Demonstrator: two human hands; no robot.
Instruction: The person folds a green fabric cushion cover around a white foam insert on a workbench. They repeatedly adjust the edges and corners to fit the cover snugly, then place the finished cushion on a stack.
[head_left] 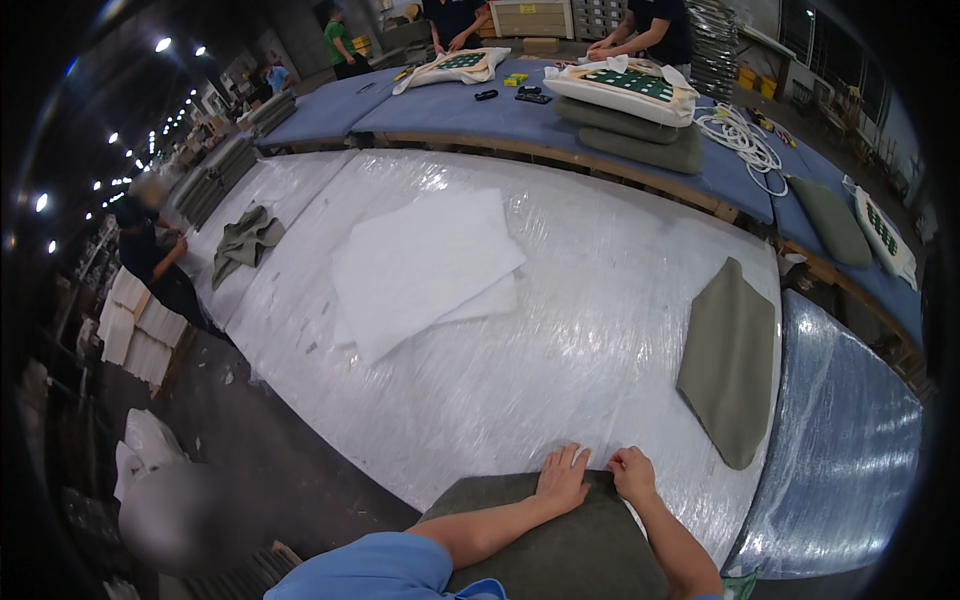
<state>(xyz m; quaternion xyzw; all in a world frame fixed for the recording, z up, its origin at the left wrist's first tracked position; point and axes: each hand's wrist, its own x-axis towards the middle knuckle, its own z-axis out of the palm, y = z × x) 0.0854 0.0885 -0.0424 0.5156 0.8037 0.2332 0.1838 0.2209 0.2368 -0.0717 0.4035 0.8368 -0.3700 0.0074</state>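
Note:
A grey-green cushion (540,550) lies in front of me at the near edge of the plastic-covered table (600,370). My left hand (564,482) rests flat on its far edge with the fingers stretched out. At the far right corner, my right hand (631,474) is closed, its fingers curled and pinching the fabric there. A white strip shows along the cushion's right side, beside my right forearm. Farther right lies a flat grey-green fabric piece (730,365), apart from both hands.
White batting sheets (425,265) overlap mid-table; a crumpled green cloth (247,243) lies far left. Beyond stands a blue worktable (430,115) with cushions (640,145) and a coiled white cord (742,140). People work behind it, another person (160,250) at the left.

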